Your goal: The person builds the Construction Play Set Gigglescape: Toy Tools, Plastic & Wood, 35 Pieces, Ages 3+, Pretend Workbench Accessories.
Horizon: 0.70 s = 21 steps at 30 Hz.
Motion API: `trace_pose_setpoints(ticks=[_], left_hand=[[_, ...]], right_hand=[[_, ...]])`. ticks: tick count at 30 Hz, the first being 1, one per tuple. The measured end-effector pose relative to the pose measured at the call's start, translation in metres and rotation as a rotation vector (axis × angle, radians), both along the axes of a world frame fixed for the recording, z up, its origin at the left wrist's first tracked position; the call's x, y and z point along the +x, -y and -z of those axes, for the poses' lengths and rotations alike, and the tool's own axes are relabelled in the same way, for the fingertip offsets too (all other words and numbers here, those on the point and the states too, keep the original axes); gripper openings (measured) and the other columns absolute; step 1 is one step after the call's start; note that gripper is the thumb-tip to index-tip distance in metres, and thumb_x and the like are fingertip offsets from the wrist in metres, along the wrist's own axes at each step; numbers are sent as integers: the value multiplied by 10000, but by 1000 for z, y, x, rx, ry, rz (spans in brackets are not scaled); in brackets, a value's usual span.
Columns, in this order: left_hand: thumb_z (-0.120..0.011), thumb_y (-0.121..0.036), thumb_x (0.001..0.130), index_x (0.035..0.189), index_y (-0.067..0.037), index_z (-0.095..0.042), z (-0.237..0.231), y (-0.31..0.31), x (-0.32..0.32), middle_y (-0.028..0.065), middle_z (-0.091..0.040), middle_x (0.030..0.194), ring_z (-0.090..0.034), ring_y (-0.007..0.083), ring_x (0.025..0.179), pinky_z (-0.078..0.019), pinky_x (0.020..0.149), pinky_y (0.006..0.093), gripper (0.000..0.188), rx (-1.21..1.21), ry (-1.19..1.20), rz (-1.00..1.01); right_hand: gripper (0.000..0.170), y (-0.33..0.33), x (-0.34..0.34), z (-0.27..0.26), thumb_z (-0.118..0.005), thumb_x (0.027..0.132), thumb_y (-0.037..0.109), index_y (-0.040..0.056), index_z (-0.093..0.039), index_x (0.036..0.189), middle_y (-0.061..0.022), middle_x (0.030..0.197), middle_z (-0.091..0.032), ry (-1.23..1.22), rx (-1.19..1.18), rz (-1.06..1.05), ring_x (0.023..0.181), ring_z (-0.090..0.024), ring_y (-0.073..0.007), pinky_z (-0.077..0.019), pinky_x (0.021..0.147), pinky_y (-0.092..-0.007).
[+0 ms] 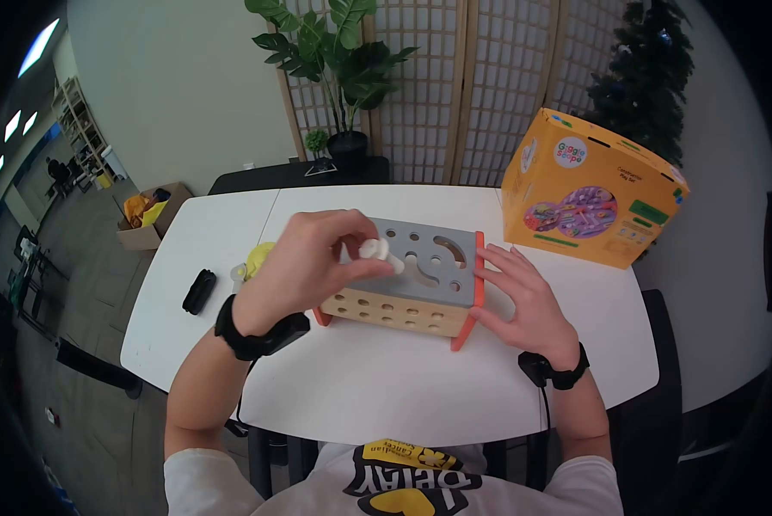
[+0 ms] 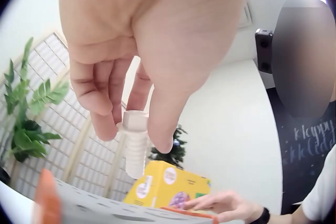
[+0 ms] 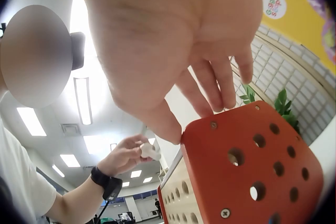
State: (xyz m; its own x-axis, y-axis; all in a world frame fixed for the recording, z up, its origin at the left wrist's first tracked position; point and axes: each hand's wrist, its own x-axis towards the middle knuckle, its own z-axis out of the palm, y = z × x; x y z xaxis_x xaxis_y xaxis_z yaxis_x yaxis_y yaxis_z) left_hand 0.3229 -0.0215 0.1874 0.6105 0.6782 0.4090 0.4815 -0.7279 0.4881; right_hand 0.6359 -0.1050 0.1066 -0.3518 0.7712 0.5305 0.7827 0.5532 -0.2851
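The left hand (image 1: 313, 262) pinches a pale plastic screw (image 2: 136, 148) between thumb and fingers, holding it above the grey top of a wooden toy box (image 1: 444, 294). The right hand (image 1: 528, 303), its fingers spread and fairly straight, touches the box's orange end panel (image 3: 207, 166). The box stands on the white table (image 1: 386, 387), with a yellow carton (image 1: 594, 185) beyond the right hand.

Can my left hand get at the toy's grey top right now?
Probably yes: your left hand holds the white bolt above the grey top, nothing visible between them, and your right hand is at the red end panel.
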Motion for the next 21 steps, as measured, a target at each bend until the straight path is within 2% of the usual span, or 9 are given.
trace_pose_setpoints(ticks=[5,8,17,21], left_hand=[[-858,-321,832,1004,-33,-725,16,-8,59,96,-695,802,-663,214,697,-533,661,329,361,66,-74,200],[-838,-344,847,1029,-29,-734,18,-14,81,108,-694,803,-670,245,704,-540,670,342,379,106,-142,241],[-840,-297,822,1000,-27,-757,12,-10,97,135,-714,795,-711,311,752,-562,708,391,334,116,-358,212],[-824,-260,836,991,-30,-772,10,-9,94,134,-708,809,-706,315,760,-564,720,392,282,215,-268,292]], right_hand=[[541,0,0,0,-806,836,328,-5,-684,1245,-192,1380,-636,-65,-93,23,1284,-601,-364,-397,1184,-490],[541,0,1,-4,-800,841,331,-4,-686,1250,-198,1371,-640,-74,-93,21,1275,-607,-363,-406,1178,-489],[518,-1,2,5,-798,840,323,-8,-698,1226,-206,1349,-652,-71,-30,7,1240,-633,-359,-451,1136,-494],[513,-3,2,6,-798,843,328,-12,-702,1215,-209,1341,-656,-65,-21,7,1238,-635,-359,-455,1132,-494]])
